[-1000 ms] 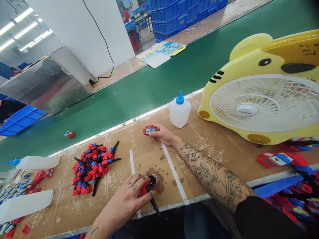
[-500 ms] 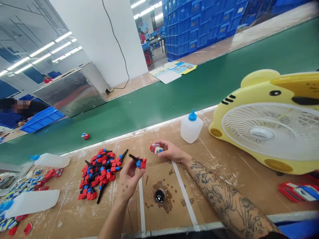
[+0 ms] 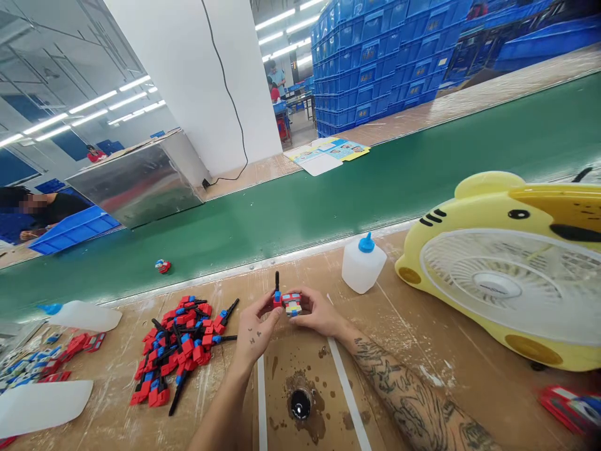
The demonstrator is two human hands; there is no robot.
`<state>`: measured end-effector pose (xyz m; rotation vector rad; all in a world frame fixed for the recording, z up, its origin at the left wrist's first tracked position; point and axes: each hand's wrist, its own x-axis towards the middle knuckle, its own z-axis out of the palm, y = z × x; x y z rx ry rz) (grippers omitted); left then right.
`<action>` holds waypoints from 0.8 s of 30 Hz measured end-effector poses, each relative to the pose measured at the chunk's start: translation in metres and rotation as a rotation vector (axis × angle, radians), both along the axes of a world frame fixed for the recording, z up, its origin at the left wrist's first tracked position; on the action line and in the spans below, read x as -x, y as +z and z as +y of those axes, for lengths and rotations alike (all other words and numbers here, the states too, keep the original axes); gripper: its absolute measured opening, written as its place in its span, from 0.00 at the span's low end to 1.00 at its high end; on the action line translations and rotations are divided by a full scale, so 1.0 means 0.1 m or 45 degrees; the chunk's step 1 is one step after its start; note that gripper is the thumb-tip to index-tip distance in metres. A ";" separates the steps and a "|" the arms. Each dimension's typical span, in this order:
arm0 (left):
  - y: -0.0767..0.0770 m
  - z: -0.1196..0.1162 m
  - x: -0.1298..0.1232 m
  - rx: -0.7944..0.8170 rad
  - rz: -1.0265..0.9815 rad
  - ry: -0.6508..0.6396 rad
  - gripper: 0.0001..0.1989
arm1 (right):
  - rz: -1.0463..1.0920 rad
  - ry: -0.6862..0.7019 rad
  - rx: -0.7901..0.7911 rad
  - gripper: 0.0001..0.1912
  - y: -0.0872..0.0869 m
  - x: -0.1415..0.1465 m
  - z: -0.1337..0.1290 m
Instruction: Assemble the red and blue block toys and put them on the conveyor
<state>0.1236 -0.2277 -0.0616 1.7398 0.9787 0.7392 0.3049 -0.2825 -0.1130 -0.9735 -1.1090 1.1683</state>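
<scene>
My left hand (image 3: pixel 258 329) pinches a small red and blue toy arm (image 3: pixel 277 297) whose black rod points upward. In my right hand (image 3: pixel 321 311) is a red, white and blue toy body (image 3: pixel 293 303), gripped between thumb and fingers. The two parts meet side by side, though my fingertips partly hide where they touch. To the left lies a heap of similar red and blue toy arms with black rods (image 3: pixel 183 344). Below my hands, a small round dish of dark liquid (image 3: pixel 300 404) sits among wet stains on the cardboard.
A white bottle with blue nozzle (image 3: pixel 363 263) stands beyond my right hand, beside a yellow fan (image 3: pixel 488 275). More bottles and toy parts lie at the left. Past the table edge runs a green conveyor belt (image 3: pixel 263 219) carrying one small toy (image 3: pixel 163 266). A person sits far left.
My hands have come together, bringing the toy arm against the side of the toy body. The black rod has turned from slanting left to upright. The camera view has tilted up slightly.
</scene>
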 end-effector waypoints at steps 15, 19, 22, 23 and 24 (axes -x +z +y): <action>0.08 0.75 -0.82 -0.460 0.666 0.106 0.19 | -0.736 -0.702 -0.110 0.35 -0.06 0.11 0.02; 0.26 1.65 -0.89 -0.423 0.974 0.113 0.21 | -0.765 -0.650 -0.098 0.29 -0.10 0.06 0.04; 0.35 2.13 -0.91 -0.345 1.226 0.051 0.17 | -0.806 -0.611 -0.097 0.26 -0.12 0.04 0.03; 0.37 2.23 -0.92 -0.312 1.295 0.023 0.15 | -0.816 -0.601 -0.096 0.25 -0.12 0.04 0.03; 0.37 2.30 -0.92 -0.280 1.352 -0.006 0.15 | -0.825 -0.593 -0.094 0.25 -0.13 0.03 0.03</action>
